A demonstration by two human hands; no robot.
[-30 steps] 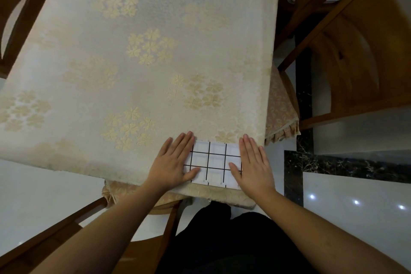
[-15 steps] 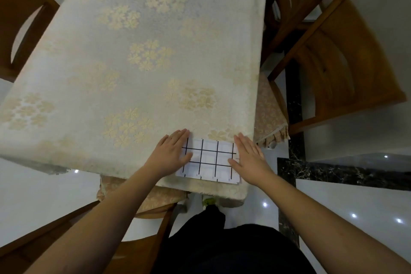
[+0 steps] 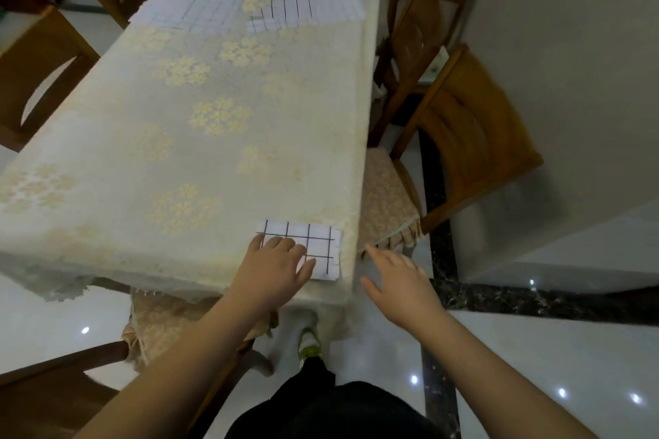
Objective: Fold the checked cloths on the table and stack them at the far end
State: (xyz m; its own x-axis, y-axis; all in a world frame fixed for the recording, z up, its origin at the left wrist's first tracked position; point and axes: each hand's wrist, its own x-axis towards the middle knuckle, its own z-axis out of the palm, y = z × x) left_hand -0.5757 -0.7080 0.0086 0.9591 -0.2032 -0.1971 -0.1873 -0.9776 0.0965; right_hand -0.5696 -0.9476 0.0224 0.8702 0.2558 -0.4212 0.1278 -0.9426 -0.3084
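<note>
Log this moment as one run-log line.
folded checked cloth: near table corner | left hand: flat on it | right hand: off, open | far cloths: unfolded

The person is wearing dark, probably black, clothing (image 3: 331, 410), with both forearms bare and no sleeves showing.

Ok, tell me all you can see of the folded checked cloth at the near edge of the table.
The folded checked cloth is a small white rectangle with a thin dark grid, apparently soft fabric. It lies flat on the floral tablecloth at the table's near right corner, its near edge close to the table's edge. The left hand rests on its left part, covering it. The right hand is off it, past the table corner.
</note>
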